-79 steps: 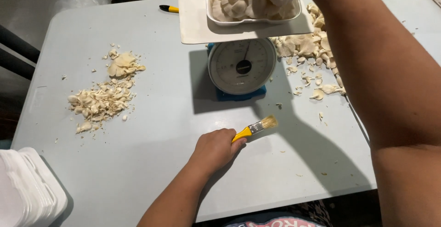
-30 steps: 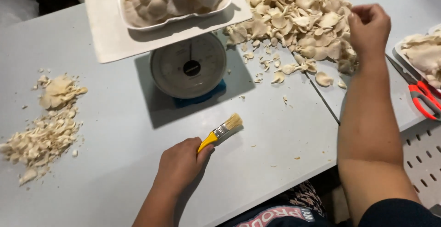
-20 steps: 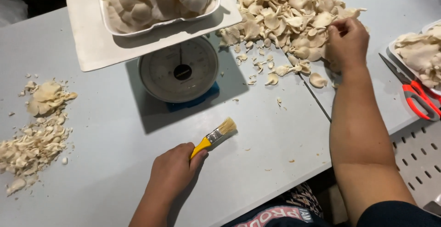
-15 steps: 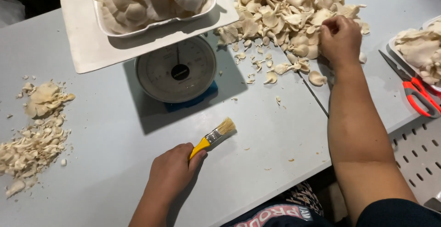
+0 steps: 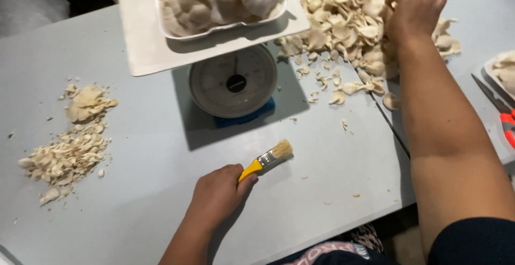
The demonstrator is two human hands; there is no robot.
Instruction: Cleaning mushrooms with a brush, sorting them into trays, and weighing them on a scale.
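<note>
Dial scale [image 5: 235, 81] under a white tray [image 5: 145, 56], mushroom scraps [image 5: 67, 155] at left, red-handled scissors [image 5: 504, 117] at right

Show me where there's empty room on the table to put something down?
Bare table lies between the crumb pile, the scale and the brush. It's crowded around the mushroom heap.
</note>
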